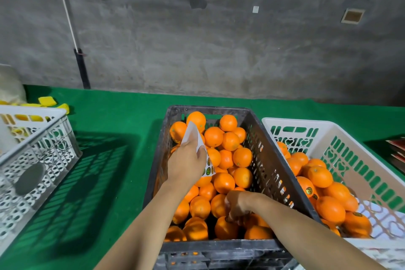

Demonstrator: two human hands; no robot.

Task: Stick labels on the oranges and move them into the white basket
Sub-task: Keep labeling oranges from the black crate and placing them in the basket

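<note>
A black crate (269,171) in the middle holds several unlabelled oranges (230,140). My left hand (186,162) hovers over its left side and grips a white label sheet (195,136) with green round stickers at its lower end. My right hand (236,206) reaches down into the near part of the crate, fingers curled on an orange (225,229); whether it grips the orange or presses a label on it I cannot tell. To the right stands the white basket (350,151), holding several oranges (320,176), some with labels showing.
A second white basket (32,138) stands at the left on the green table cover (114,138), with yellow items behind it. A grey concrete wall rises behind the table. Red flat items lie at the far right edge (397,151).
</note>
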